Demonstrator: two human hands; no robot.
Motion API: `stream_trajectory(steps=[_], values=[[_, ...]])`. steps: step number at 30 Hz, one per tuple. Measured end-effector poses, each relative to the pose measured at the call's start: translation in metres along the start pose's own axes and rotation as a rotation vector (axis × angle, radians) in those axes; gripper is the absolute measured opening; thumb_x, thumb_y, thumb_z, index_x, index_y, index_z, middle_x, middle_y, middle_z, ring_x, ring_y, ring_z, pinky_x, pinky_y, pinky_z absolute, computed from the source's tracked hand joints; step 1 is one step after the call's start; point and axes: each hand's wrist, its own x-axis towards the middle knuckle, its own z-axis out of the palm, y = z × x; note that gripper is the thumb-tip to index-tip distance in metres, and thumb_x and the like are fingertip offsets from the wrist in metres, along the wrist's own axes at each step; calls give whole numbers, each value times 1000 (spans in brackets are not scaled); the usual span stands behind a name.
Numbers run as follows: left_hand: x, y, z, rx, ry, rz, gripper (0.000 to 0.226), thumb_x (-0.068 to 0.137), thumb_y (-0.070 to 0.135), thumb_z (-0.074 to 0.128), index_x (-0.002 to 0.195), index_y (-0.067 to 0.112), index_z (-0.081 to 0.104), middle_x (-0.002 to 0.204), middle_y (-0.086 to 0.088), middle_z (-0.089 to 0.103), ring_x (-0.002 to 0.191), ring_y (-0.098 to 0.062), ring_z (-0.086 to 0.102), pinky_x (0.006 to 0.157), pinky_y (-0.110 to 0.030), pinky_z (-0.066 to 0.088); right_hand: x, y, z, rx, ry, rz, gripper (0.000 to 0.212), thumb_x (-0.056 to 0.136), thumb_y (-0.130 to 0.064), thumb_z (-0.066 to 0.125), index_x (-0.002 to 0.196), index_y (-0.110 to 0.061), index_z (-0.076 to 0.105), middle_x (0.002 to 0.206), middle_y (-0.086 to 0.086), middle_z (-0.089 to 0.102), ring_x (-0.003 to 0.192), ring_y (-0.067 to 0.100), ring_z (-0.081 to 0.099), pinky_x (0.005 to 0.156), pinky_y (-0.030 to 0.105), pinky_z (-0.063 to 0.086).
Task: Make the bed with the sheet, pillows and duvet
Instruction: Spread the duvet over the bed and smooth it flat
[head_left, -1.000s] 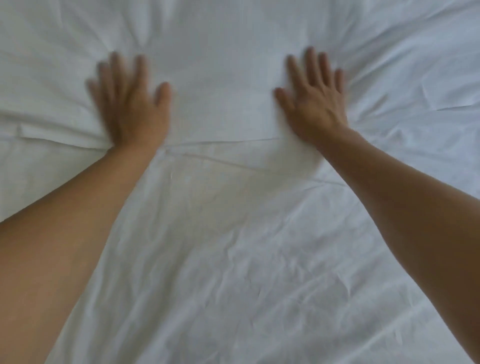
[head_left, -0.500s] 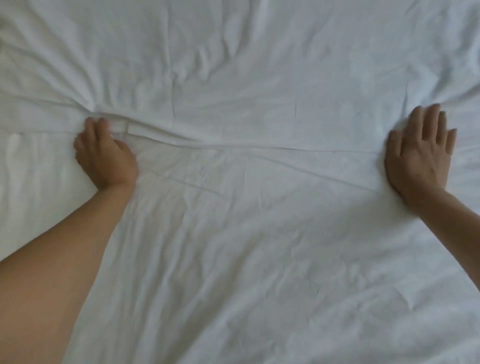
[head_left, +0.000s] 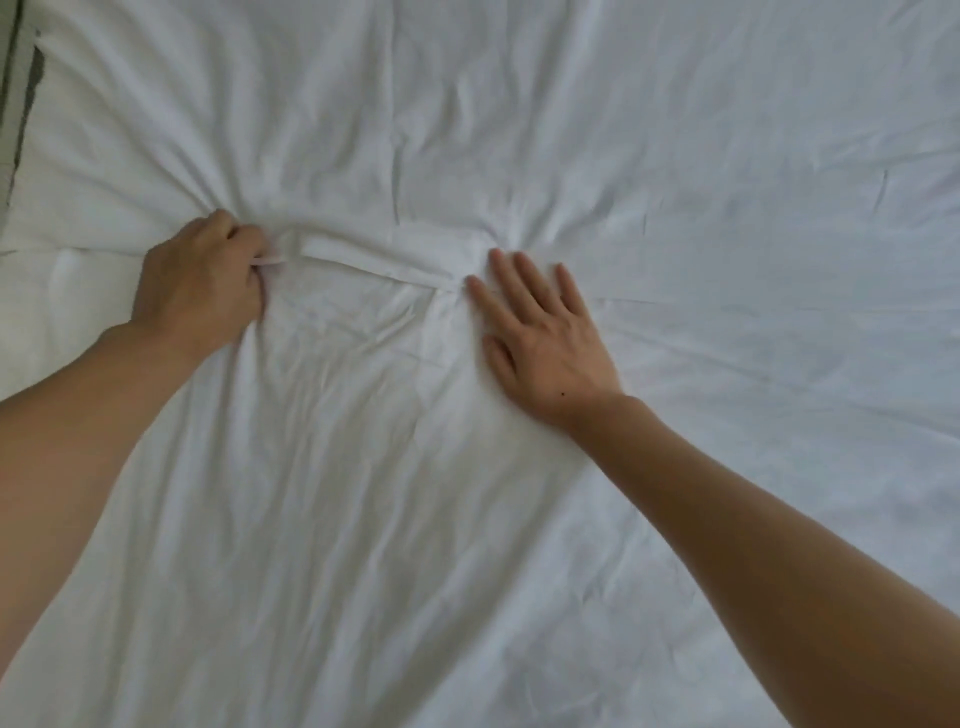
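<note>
White bedding fills the whole view: a wrinkled white duvet (head_left: 363, 519) lies over the near part, and its folded edge (head_left: 363, 260) runs across the middle over more white fabric (head_left: 571, 104). My left hand (head_left: 200, 288) is curled into a fist at the left, gripping that folded edge, with creases radiating from it. My right hand (head_left: 545, 332) lies flat on the duvet near the centre, fingers spread, fingertips touching the fold. No pillows are in view.
A grey strip, possibly the bed's edge or floor (head_left: 15, 104), shows at the far upper left. White fabric stretches to the right and far side.
My right hand has slid left from the right side to the centre. My left hand stays shut on the fold, which has bunched up more. The view has shifted left.
</note>
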Motion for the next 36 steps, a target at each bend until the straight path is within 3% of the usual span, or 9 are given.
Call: stream_trajectory(steps=[5,9,11,15,20,25,30,33,36], values=[[26,42,-14,-189,-28,66,40,76,42,48,82,4,57,109,-17,52,98,-37,50,76,-47,44,4,-2,1,10,21,-28,55,95,-32,28,149,-20,34,156,5,28,145,27,22,118,44,8],[45,118,-2,-401,-10,73,57,91,45,40,128,2,50,141,-18,44,131,-33,39,108,-41,31,8,7,-6,71,15,-122,54,97,-38,32,144,-15,41,152,6,37,141,27,32,116,42,15],[58,159,7,-359,-28,91,62,95,40,37,143,1,36,153,-21,30,141,-35,27,116,-44,19,5,34,-17,85,56,19,57,98,-44,27,146,-15,38,154,8,34,143,26,28,116,40,13],[78,239,13,-294,-59,67,66,99,37,37,150,1,20,158,-24,12,147,-37,11,117,-51,7,-28,138,-43,23,95,359,59,102,-44,28,153,-17,20,161,6,11,149,23,7,118,37,0],[96,348,8,-293,-66,245,64,100,40,37,152,6,19,159,-24,8,148,-36,7,118,-49,2,-108,274,-73,-62,129,726,65,99,-52,26,154,-19,12,162,5,6,149,22,3,119,38,2],[106,485,-3,-303,-91,395,71,92,53,16,153,18,23,160,-19,9,149,-33,7,119,-48,1,-191,386,-95,-65,149,900,67,99,-53,22,154,-18,10,162,5,4,149,21,2,121,39,3],[107,603,-7,-314,-87,511,65,91,49,18,151,26,30,160,-14,15,149,-30,10,119,-46,1,-257,464,-107,-73,206,1113,70,98,-55,20,154,-14,9,161,10,3,149,23,1,120,40,1],[112,629,-4,-277,-58,609,58,95,45,22,151,28,30,161,-11,15,148,-28,11,119,-46,4,-294,502,-119,-63,177,1258,74,97,-58,17,154,-12,7,161,13,4,148,25,2,120,43,1],[117,629,2,-256,10,643,53,98,43,29,149,28,34,159,-9,21,147,-29,18,118,-46,12,-311,525,-124,-65,165,1270,73,97,-56,17,154,-10,10,161,12,6,148,28,6,119,46,3]])
